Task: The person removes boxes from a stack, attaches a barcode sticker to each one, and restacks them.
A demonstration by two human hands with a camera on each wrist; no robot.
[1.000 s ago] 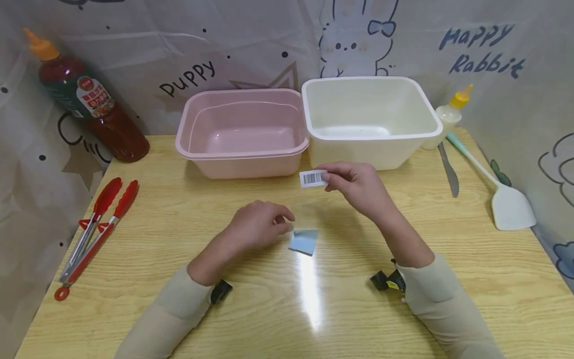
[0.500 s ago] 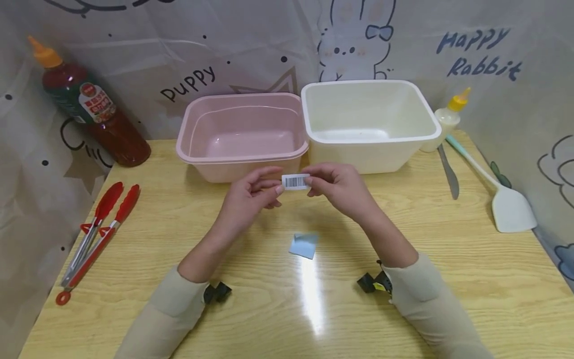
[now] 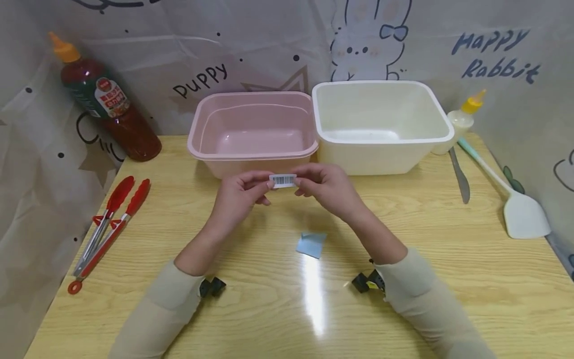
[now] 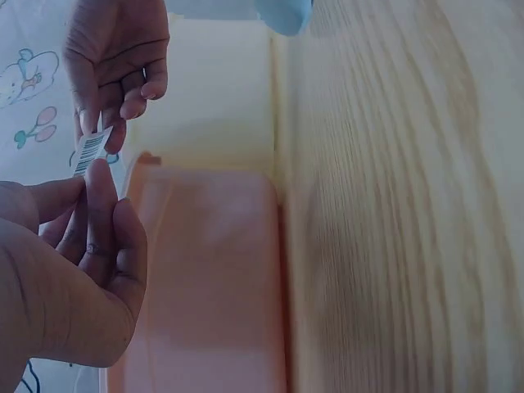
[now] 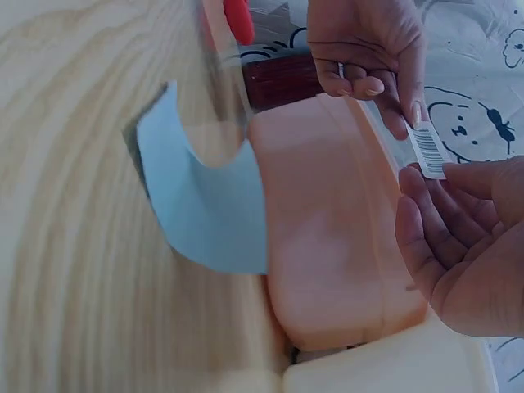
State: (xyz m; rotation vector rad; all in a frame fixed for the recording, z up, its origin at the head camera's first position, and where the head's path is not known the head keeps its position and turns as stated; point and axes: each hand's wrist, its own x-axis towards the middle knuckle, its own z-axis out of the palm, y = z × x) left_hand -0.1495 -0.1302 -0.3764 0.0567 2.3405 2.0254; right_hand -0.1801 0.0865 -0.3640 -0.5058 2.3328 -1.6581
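A small white barcode label (image 3: 282,180) is stretched between both hands, just in front of the pink basin. My left hand (image 3: 237,198) pinches its left end between thumb and forefinger. The other end is pinched by my right hand (image 3: 331,189). Black bars on the label (image 4: 90,152) show in the left wrist view, and the right wrist view has the label (image 5: 428,151) as well. Below the hands, a light blue piece of paper (image 3: 311,245) lies on the table with one edge raised; its curled sheet (image 5: 209,205) looks large in the right wrist view.
Behind the hands stand the pink basin (image 3: 260,154) and a white basin (image 3: 381,154). Red tongs (image 3: 107,234) and a sauce bottle (image 3: 109,102) are at left. To the right are a small bottle (image 3: 461,119), a knife (image 3: 459,177) and a white spatula (image 3: 525,214).
The left hand has risen from beside the blue paper and taken the label's left end. The right hand has shifted left with the label. The blue paper stays on the table.
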